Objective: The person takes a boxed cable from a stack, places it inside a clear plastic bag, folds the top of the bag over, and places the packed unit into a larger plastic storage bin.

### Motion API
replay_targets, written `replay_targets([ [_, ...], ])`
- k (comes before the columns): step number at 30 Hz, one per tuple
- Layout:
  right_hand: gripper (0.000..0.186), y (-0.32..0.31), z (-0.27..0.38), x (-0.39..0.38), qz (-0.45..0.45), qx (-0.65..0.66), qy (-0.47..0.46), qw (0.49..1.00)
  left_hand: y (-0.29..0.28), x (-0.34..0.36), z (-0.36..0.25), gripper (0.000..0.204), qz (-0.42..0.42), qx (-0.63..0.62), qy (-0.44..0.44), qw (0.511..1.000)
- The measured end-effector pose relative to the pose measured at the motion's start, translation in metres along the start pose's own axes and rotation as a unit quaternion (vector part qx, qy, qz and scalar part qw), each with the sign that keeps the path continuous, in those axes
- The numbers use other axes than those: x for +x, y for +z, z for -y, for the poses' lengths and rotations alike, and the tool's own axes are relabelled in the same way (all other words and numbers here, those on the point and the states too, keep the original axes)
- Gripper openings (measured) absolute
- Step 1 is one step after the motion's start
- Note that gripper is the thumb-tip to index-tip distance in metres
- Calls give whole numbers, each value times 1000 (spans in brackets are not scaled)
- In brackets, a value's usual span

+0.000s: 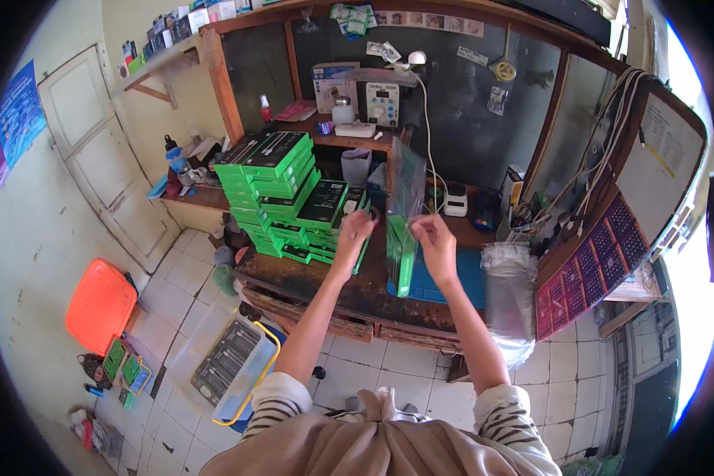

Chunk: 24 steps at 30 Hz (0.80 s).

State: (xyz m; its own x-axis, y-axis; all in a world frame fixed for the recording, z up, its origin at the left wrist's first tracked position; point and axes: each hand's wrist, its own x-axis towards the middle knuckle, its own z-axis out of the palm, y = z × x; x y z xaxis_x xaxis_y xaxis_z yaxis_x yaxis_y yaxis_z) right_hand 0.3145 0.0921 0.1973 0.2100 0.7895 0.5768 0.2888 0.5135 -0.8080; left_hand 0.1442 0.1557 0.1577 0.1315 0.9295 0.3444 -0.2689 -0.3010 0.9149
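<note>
My right hand (428, 228) pinches a clear plastic bag (408, 178) that stands upright with a green box (401, 262) in its lower part. My left hand (357, 228) is curled beside the piles of green boxes with black tops (266, 155), close to a small dark round thing (375, 216); what its fingers hold is too small to make out. A blue mat (452, 282) lies under and right of the upright bag. A bundle of clear bags (508, 297) lies at the desk's right end.
The wooden desk (293, 274) carries a white device (455, 200) and a power unit (382, 103) on a raised shelf. A board with purple sheets (587, 262) leans at the right. A plastic bin (230, 365) and an orange lid (99, 305) are on the left floor.
</note>
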Motion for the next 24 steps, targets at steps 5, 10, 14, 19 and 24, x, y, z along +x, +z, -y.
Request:
replay_targets([
  [5, 7, -26, -3, 14, 55, 134, 46, 988, 30, -10, -1, 41, 94, -99, 1, 991],
  [10, 14, -30, -26, -6, 23, 234, 133, 963, 49, -10, 8, 14, 61, -76, -2, 995],
  [14, 33, -21, -37, -35, -4, 138, 59, 989, 60, -19, 27, 11, 26, -111, 4, 993],
  [19, 23, -29, -51, -28, -87, -8, 94, 992, 71, -17, 34, 11, 15, -134, 32, 990],
  [24, 22, -35, -23, -6, -65, -20, 96, 993, 70, -4, 6, 14, -11, -110, 31, 993],
])
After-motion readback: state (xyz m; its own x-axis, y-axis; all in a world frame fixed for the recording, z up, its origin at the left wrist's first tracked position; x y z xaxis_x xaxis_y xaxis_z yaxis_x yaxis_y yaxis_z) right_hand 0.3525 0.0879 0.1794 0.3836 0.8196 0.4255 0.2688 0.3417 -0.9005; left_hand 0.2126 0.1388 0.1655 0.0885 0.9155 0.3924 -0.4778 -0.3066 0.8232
